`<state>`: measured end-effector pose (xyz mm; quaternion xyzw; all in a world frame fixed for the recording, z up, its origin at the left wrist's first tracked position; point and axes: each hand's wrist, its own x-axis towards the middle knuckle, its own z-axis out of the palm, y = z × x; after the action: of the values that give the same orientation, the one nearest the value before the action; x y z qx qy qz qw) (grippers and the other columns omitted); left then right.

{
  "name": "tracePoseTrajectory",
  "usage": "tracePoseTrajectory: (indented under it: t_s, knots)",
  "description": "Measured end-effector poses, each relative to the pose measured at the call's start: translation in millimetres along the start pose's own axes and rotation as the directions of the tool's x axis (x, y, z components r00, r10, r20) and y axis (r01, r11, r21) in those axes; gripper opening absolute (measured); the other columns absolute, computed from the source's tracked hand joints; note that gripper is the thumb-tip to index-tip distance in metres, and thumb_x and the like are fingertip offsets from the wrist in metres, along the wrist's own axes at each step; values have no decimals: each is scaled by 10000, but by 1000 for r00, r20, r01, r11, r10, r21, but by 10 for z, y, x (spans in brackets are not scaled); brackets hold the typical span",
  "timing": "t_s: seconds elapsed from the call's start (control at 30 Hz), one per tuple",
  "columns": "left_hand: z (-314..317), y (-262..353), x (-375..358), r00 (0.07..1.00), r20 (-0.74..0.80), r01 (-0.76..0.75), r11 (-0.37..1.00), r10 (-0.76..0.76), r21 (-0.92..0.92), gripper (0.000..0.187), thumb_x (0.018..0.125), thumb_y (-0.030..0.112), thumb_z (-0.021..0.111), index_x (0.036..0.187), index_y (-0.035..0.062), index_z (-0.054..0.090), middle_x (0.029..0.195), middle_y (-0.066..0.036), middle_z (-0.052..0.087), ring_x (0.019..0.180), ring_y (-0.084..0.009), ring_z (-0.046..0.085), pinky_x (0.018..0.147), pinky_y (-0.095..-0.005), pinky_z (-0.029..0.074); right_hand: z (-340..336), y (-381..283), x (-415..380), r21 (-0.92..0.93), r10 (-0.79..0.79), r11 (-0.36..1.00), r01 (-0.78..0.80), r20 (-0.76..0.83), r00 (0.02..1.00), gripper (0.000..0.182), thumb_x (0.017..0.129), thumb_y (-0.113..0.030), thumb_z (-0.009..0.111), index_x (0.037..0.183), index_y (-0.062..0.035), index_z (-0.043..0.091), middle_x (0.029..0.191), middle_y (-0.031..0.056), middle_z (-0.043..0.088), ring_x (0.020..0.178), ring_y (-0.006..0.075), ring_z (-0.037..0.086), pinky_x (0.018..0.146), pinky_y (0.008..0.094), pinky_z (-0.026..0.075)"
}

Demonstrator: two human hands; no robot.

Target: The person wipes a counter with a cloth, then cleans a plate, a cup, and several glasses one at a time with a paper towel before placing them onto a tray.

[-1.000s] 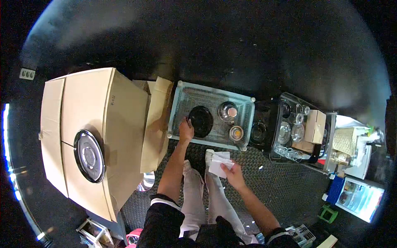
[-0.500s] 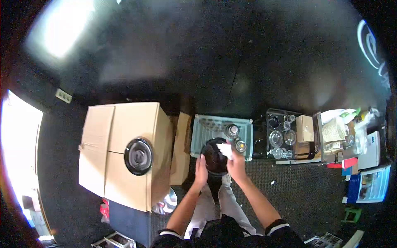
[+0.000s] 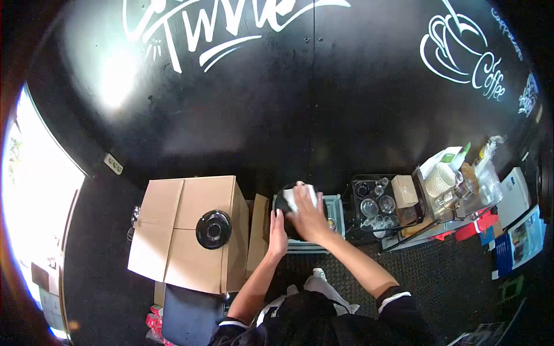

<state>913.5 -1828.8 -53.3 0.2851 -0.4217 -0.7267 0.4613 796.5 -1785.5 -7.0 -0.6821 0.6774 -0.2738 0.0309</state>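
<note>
A round black plate (image 3: 282, 202) is held up over the pale blue-green crate (image 3: 339, 209). My left hand (image 3: 278, 235) grips the plate's left lower edge, its fingers pointing up. Spread over the plate's face, my right hand (image 3: 310, 218) presses a white cloth (image 3: 292, 198) against its upper part. Much of the plate is hidden behind the right hand. Another black plate (image 3: 213, 229) lies on top of the large cardboard box (image 3: 193, 205) to the left.
Right of the crate, a black rack (image 3: 358, 180) holds glasses and a small cardboard box (image 3: 404, 191). Beyond it a shelf carries a woven white container (image 3: 440, 179) and glassware. A dark blue seat (image 3: 192, 316) stands below the large box.
The view has tilted up, showing more wall lettering. The plate and both hands have risen over the crate. My right hand has opened out flat over the cloth and plate.
</note>
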Motion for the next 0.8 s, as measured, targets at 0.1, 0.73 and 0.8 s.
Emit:
tracePoseTrajectory:
  t_s: [0.1,0.73,0.8]
  knots:
    - [188,376,-76,999,-36,-14,990,20,139,591,918,405,319,1311,-28,237,1321,-149,326,1219,-232,312,1022,-332,223,-199,-223,-149,87,-327,944,319,93,940,638,860,-279,455,1352,-11,149,1416,192,102,1314,319,112,1048,497,60]
    - [165,453,-67,995,97,-42,998,37,43,603,914,427,335,1312,-17,248,1328,-134,322,1219,-208,315,1013,-316,239,-616,-111,-241,-163,-153,976,146,-31,988,768,818,-376,505,1344,31,121,1404,194,150,1296,332,174,1039,482,151]
    - [240,469,-28,1000,-1,9,1000,-9,-11,555,912,427,343,1317,51,286,1297,-111,363,1163,-206,380,946,-343,337,-525,-224,-171,-32,-213,977,213,-16,977,760,817,-357,512,1347,23,121,1404,199,139,1292,347,175,1039,478,152]
